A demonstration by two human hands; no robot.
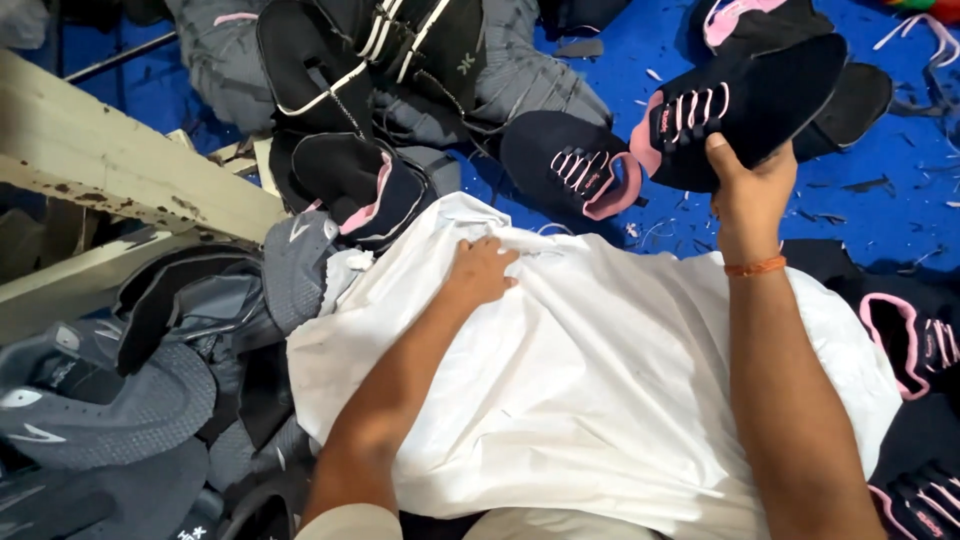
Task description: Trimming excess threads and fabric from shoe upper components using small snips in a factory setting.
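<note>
My right hand grips a black shoe upper with pink lining and pink laces, lifted above the blue floor at the upper right. My left hand rests on a large white woven sack that lies across my lap, its fingers pinching the cloth near the sack's top edge. A second black and pink shoe upper lies on the floor just beyond the sack, between my two hands.
Black shoe uppers pile up at the top centre, grey ones at the left. More black and pink uppers lie at the right edge. A worn white wooden beam crosses the upper left. The blue floor carries thread scraps.
</note>
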